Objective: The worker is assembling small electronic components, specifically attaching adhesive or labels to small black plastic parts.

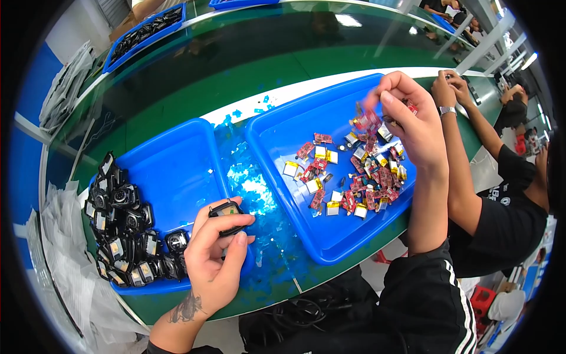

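My left hand [215, 253] grips a black watch-like case [226, 213] between thumb and fingers, at the right edge of the left blue tray [171, 147]. Similar black cases [121, 227] are heaped in that tray's left and near parts. Above the far right of the right blue tray [274, 177], my right hand [407, 115] is curled with thumb and forefinger pinched. A red circuit board [411, 107] shows within its fingers. Just below the fingertips is a blurred red piece [368, 122]; I cannot tell whether it is held. Small red boards with silver-and-yellow battery cells [371, 177] lie scattered beneath.
Blue film scraps [253, 177] litter the green table between the trays. A tray of black parts [147, 35] stands at the far left. Clear plastic bags [65, 259] hang at the left edge. Close on my right, a co-worker's arms [466, 153] reach over the table.
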{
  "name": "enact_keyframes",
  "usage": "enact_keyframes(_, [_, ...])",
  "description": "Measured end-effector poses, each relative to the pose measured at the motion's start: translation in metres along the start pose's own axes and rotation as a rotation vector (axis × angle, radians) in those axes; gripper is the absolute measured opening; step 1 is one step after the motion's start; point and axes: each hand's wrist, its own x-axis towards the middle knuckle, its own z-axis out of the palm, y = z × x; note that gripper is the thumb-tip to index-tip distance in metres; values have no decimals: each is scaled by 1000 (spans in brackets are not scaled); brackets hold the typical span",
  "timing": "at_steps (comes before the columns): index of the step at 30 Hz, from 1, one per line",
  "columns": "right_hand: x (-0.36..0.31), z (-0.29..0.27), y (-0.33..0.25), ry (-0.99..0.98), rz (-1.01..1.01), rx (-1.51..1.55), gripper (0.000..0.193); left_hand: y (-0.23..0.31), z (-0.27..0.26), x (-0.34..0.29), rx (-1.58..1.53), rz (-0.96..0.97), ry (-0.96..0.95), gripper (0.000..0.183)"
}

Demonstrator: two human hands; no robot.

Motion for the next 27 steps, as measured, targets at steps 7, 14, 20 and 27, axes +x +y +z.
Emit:
enact_keyframes(7, [-9, 14, 8, -537, -34, -919, 11, 0, -1, 0, 12, 4, -1, 21])
enact_keyframes(14, [-15, 32, 12, -611, -177, -1060, 13, 0, 0, 1, 3, -2, -5, 21])
enact_keyframes(20, [-16, 35, 15, -622, -359, -1143, 12, 0, -1, -1, 0, -8, 0, 22])
enact_keyframes(27, [-33, 55, -8, -328, -1044, -1064, 31, 0, -4, 0, -48, 1, 0, 26])
